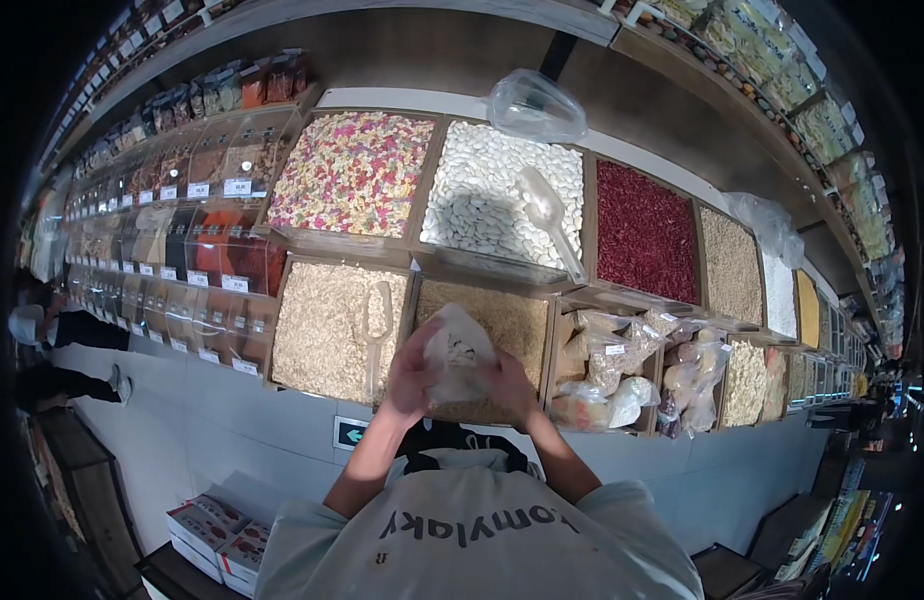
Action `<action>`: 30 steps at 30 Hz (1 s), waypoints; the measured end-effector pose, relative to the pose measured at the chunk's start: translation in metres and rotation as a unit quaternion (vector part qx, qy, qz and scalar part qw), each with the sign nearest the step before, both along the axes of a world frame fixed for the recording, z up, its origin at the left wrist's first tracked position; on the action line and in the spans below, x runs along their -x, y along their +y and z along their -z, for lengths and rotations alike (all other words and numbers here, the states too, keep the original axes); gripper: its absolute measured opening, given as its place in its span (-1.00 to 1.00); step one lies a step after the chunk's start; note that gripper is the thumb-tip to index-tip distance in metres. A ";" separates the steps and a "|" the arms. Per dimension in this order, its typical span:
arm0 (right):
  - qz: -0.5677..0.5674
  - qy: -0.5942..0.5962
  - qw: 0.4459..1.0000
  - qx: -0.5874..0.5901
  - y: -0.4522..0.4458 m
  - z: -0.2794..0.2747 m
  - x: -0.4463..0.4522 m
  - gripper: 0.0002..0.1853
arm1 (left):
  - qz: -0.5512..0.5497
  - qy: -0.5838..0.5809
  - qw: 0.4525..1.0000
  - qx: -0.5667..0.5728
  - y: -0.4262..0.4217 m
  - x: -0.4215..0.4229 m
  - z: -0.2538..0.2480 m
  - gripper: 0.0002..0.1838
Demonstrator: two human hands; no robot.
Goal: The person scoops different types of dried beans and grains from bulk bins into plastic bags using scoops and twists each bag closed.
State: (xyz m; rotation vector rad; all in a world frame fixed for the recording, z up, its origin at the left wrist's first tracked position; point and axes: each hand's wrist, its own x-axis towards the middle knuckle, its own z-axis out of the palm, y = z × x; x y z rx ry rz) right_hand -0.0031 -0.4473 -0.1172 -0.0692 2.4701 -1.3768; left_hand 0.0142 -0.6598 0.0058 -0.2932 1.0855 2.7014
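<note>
Between my two hands is a clear plastic bag (pixel 460 352) with some pale pieces inside, held over the bin of brown grain (pixel 512 318). My left hand (pixel 412 378) grips the bag's left side, and my right hand (pixel 507 385) grips its right side. Just left of the bag is a bin of pale flakes (pixel 317 310) with a clear scoop (pixel 379 325) lying in it. Behind my hands, white beans (pixel 472 170) fill another bin, where a second scoop (pixel 550 215) rests.
Mixed colourful flakes (pixel 352 170) and dark red beans (pixel 642 235) fill the back bins. Bagged goods (pixel 607 370) are at the right. An empty clear container (pixel 537 105) stands behind the white beans. A person (pixel 77 345) is at the far left, and boxes (pixel 217 540) sit low.
</note>
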 end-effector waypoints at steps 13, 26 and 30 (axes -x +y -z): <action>0.241 -0.161 0.826 0.484 0.025 -0.115 -0.002 -0.88 | 0.018 0.026 0.996 0.082 -0.021 -0.007 -0.007 -0.10; 0.160 -0.078 0.882 0.436 0.047 -0.169 -0.011 -0.77 | 0.025 0.080 0.906 0.416 0.000 -0.007 -0.012 -0.53; 0.119 -0.047 0.913 0.388 0.046 -0.187 -0.021 -0.71 | -0.019 0.075 0.840 0.537 0.005 -0.006 -0.023 -0.68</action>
